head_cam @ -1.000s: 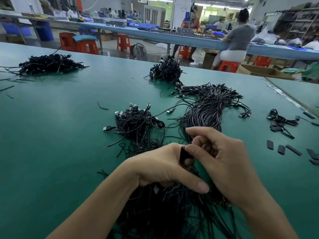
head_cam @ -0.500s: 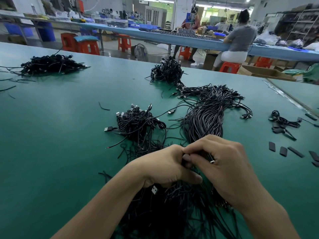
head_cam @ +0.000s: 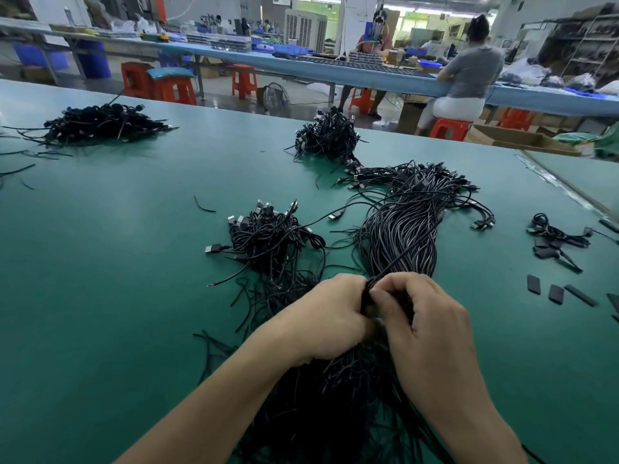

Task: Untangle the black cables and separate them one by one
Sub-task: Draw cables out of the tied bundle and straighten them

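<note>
A long bundle of thin black cables runs from the near edge of the green surface toward its middle, with USB plugs fanned out at its far end. Just left of it lies a tangled clump. A second clump sits by the far edge, a flat heap toward the far-left corner, and a small coil near the right edge.

I count hands, two: left hand, right hand. Black cable lots on the green table, five: far-left heap, far-centre heap, middle tangle, long bundle, small coil. Flat black strips, three whole, more cut off at the right edge. Orange stools, six in view. Seated people, two. Floor fan, one.
</note>
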The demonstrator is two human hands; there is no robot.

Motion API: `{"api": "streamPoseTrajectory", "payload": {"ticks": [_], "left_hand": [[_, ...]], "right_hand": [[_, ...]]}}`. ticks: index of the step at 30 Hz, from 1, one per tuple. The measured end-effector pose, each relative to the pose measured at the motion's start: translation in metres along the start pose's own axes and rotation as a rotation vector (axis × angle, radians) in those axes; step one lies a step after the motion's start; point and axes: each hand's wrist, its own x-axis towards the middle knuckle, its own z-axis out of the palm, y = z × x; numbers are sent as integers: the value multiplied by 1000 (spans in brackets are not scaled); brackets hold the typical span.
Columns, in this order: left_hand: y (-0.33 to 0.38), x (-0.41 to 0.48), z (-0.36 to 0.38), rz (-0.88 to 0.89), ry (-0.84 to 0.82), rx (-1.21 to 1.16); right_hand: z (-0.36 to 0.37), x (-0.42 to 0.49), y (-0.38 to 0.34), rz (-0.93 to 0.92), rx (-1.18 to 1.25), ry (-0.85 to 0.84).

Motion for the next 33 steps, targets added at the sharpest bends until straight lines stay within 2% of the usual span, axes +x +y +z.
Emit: {"api": "streamPoseTrajectory", "payload": {"ticks": [2,5,8,10,12,16,19,22,27,29,33], "left_hand": [[2,0,3,-1,90,134],[4,0,7,33,195,224],[5,-2,9,60,193,227],[5,-3,10,60,179,241],[5,-3,10,59,183,262],[4,-5,12,60,208,365],[5,-7,14,81,233,426],[9,-8,14,135,242,412],[12,-10,14,240,275,297],[10,-8,16,275,277,242],[8,-4,12,402,319,220]], "right_hand": [[1,-1,0,60,53,25],[2,-2,0,227,293,48],[3,-3,0,372,444,61],[2,-3,-1,399,476,68],[0,-3,0,370,408,76],[0,-5,-3,225,98,109],[3,-6,1,243,98,76],[5,-3,6,418,344,18],[-1,0,-1,725,1120,-174],[-2,0,1,767,1228,-231],[-4,0,4,812,1286,-205]]}}
